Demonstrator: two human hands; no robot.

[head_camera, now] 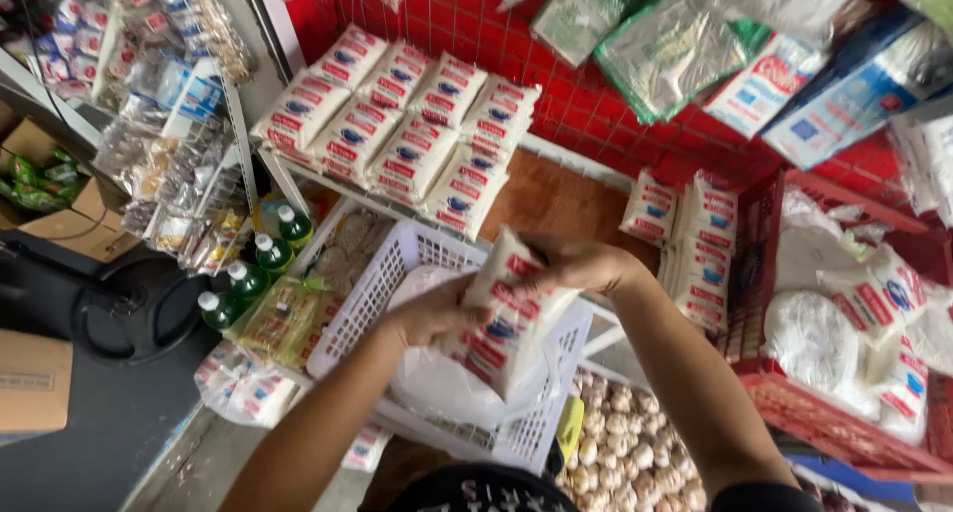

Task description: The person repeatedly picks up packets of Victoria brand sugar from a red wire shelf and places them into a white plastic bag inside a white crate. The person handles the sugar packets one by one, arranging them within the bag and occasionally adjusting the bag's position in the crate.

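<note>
Both hands, left and right, fingers closed on white packet | over white basket | shelf rows look, perhaps, part-filled

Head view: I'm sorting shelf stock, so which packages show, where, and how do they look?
Held packet: white pouch, red and blue print, in left hand and right hand, over white basket.
Stacked packets: same look, rows on upper shelf.
Green bottles: white caps, left.
</note>
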